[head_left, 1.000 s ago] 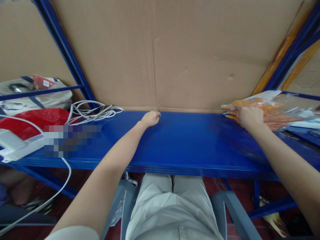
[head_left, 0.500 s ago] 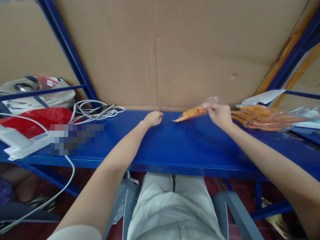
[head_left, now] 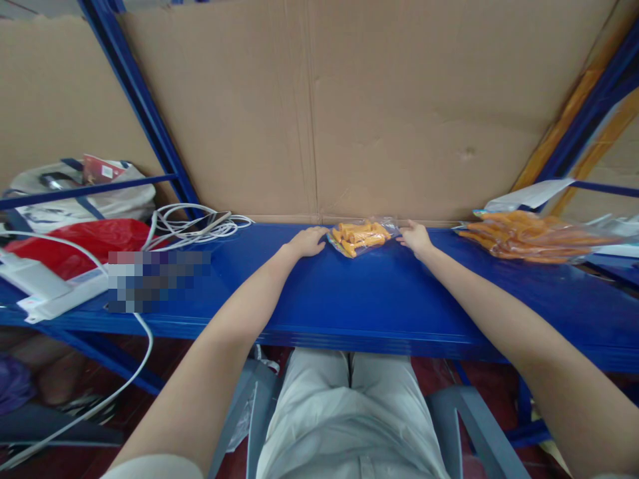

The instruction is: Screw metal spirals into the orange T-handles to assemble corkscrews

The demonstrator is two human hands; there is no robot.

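A clear plastic bag of orange plastic pieces (head_left: 362, 236) lies flat on the blue table (head_left: 349, 293), close to the cardboard at the back. My left hand (head_left: 308, 242) rests palm down at the bag's left end, fingers stretched out, the tips by its edge. At the other end is my right hand (head_left: 415, 239), its fingers apart beside the clear, unfilled part of the bag. Neither hand grips the bag. What exactly the orange pieces are cannot be made out.
A larger bag of orange pieces (head_left: 529, 236) lies to the right. On the left are coiled white cables (head_left: 200, 223), a red bag (head_left: 80, 246), a white power strip (head_left: 60, 293) and a blurred-out object (head_left: 160, 279). A cardboard sheet (head_left: 389, 113) closes off the back.
The small bag, held tilted in my right hand before, now lies flat and further left. My right hand has let go and moved left; my left hand's fingers have straightened.
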